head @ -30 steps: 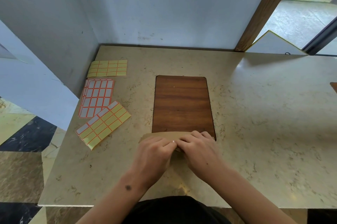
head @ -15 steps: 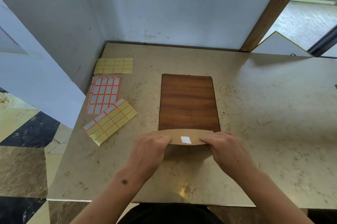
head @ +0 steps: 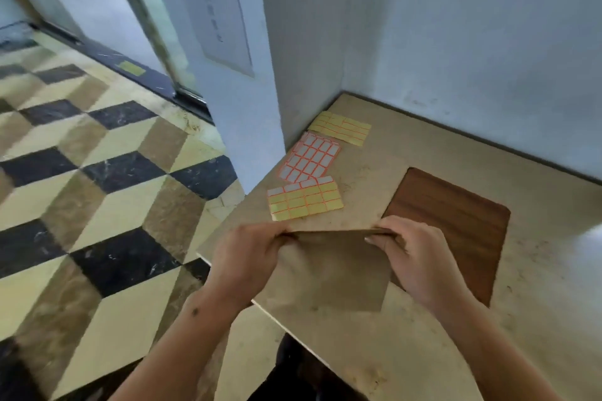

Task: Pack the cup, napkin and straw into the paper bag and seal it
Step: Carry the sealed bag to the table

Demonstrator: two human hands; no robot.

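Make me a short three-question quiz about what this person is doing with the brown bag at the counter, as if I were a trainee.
1. True or false: only one hand grips the paper bag.
2. How many sticker sheets lie on the counter? A) one B) three C) five
3. Fill in: the dark wooden board lies on the person's ____ side of the bag.

Key
1. False: the left hand and the right hand each pinch an upper corner of the bag.
2. B: a yellow sheet near the wall, a white-labelled sheet and a partly used sheet.
3. right.
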